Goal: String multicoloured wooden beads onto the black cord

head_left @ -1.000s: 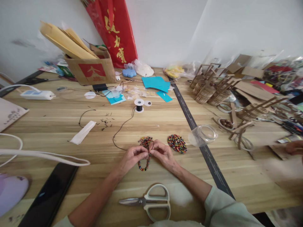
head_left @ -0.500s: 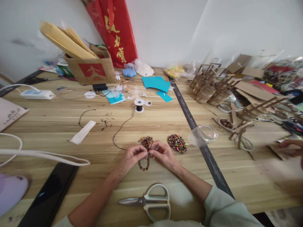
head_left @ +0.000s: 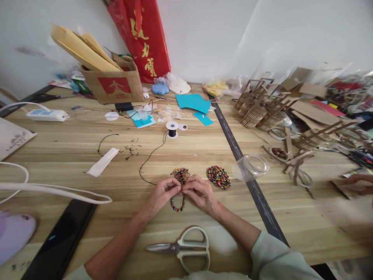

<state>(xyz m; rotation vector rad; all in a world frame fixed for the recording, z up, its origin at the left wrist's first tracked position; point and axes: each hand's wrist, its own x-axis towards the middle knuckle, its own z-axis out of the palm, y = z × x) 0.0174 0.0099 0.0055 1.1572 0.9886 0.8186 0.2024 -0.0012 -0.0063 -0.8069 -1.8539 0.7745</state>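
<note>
My left hand [head_left: 161, 195] and my right hand [head_left: 199, 193] meet fingertip to fingertip over the wooden table [head_left: 72, 155], both pinched on a black cord strung with coloured beads [head_left: 177, 204]. The beaded loop hangs just below my fingers. A small heap of beads [head_left: 180, 174] lies right behind my hands, and a larger heap of mixed beads [head_left: 218, 177] lies to the right of them. The black cord [head_left: 151, 154] runs back from my hands to a small spool [head_left: 172, 128].
Scissors [head_left: 183, 248] lie near the front edge. A clear jar [head_left: 250, 166] lies on its side at right. A cardboard box [head_left: 112, 83], teal paper [head_left: 194, 103], a power strip [head_left: 46, 114], wooden model parts [head_left: 259, 107] and another person's hand [head_left: 359, 182] are around.
My hands have shifted slightly while working the cord; the beaded loop hangs a little shorter. The other person's hand at far right has moved a little.
</note>
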